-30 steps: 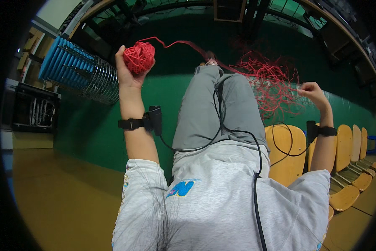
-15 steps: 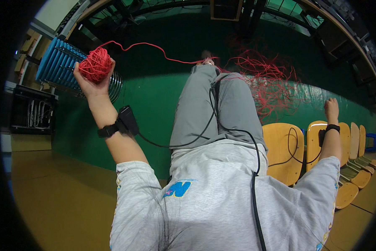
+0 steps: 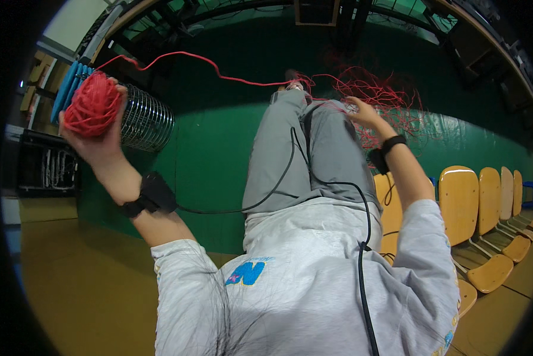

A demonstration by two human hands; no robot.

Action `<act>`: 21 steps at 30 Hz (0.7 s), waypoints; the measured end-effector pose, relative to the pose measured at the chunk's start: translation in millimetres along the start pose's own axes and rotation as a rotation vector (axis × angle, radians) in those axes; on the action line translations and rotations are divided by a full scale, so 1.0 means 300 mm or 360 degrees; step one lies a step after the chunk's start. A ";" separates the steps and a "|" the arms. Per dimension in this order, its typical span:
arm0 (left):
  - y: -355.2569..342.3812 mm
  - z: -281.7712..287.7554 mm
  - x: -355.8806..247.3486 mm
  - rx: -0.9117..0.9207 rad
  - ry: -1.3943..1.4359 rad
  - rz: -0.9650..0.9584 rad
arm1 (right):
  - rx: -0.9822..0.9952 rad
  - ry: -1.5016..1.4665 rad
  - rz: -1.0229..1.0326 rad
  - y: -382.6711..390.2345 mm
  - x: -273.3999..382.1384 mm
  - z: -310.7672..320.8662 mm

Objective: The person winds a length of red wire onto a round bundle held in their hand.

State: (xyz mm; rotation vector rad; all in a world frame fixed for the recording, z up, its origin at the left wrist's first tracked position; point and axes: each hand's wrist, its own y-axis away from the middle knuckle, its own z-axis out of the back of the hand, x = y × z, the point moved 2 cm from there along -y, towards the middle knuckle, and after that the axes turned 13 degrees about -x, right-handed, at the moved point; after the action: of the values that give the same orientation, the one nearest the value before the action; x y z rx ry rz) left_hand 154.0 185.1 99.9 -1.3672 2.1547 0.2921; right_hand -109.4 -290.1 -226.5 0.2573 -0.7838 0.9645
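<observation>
My left hand (image 3: 102, 148) is raised at the far left, its fingers wrapped round a ball of red cord (image 3: 93, 105). One strand runs from the top of the ball across to my feet. My right hand (image 3: 366, 113) is above my right knee, its fingers apart and reaching toward the red strands. A loose tangle of red cord (image 3: 388, 89) spreads over the floor beyond that hand, and the hand partly covers it. I see nothing held in the right hand.
Stacked stools with blue seats (image 3: 70, 89) and metal rings (image 3: 145, 121) stand behind the ball. A row of wooden chairs (image 3: 458, 199) lines the right side. Black cables (image 3: 361, 285) run over my shirt and legs. Desks curve along the far edge.
My left hand has moved left with the ball, pulling the strand along. My right hand has swung from the far right, where it was closed, inward to above my right knee, its fingers now apart.
</observation>
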 end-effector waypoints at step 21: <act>-0.020 0.083 -0.036 -0.0149 0.0820 0.0240 | -0.0282 0.0883 -0.1108 0.047 -0.495 0.475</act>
State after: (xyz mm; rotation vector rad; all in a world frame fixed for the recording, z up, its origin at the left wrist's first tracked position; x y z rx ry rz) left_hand 171.4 202.1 86.5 -1.4517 2.7031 0.1029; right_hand -237.9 -451.4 -231.7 0.0836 -0.2241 0.2715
